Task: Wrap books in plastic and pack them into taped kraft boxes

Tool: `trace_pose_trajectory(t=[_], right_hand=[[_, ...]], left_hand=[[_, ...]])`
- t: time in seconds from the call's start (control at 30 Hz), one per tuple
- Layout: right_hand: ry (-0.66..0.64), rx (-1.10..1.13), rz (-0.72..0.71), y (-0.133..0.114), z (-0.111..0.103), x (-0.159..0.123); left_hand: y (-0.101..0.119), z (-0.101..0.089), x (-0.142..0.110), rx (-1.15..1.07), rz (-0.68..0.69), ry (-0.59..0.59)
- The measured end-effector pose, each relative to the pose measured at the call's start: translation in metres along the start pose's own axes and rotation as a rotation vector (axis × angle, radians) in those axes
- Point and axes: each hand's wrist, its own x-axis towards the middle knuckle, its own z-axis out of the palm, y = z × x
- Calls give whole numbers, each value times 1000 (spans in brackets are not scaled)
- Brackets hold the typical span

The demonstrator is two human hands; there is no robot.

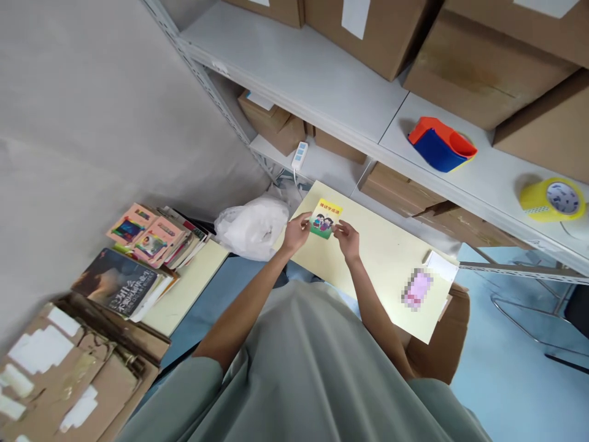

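Observation:
A small yellow and green picture booklet [324, 218] is held over a pale yellow board [386, 258]. My left hand [296, 233] pinches the booklet's left edge. My right hand [347, 238] pinches its right edge. Both hands have fingers closed on it. The booklet's cover shows two cartoon children. The board lies across a cardboard box in front of me.
A white plastic bag [253, 226] lies left of the board. Stacked books [138, 258] sit further left. A pink item [416, 288] and white paper [442, 265] rest on the board. The grey shelf [322, 80] holds cardboard boxes, a red-blue tape dispenser [440, 145] and yellow tape roll [552, 200].

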Motion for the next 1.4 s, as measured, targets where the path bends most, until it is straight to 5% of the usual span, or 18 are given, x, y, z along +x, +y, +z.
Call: trace_pose_trajectory(t=[0.2,0.53,0.73,0.9,1.1,1.4], right_hand=[[-55,-92,36,-26,14,4],[-123,-180,182,-11,72,-59],[-83,-207,196,-23,109,-77],[-10,-232,179,-30,130,-89],[-5,-258,140,-38,161,-98],[-190,-171,-165,-101,244,-96]], left_hand=[[-19,-41,28,-53,12,132],[-160,-149,5,266,-207,134],[-198,-188,20,474,-237,12],[-199,-209,29,501,-152,-73],[-180,-250,28,397,93,119],[-93,-315,9,-51,331,290]])
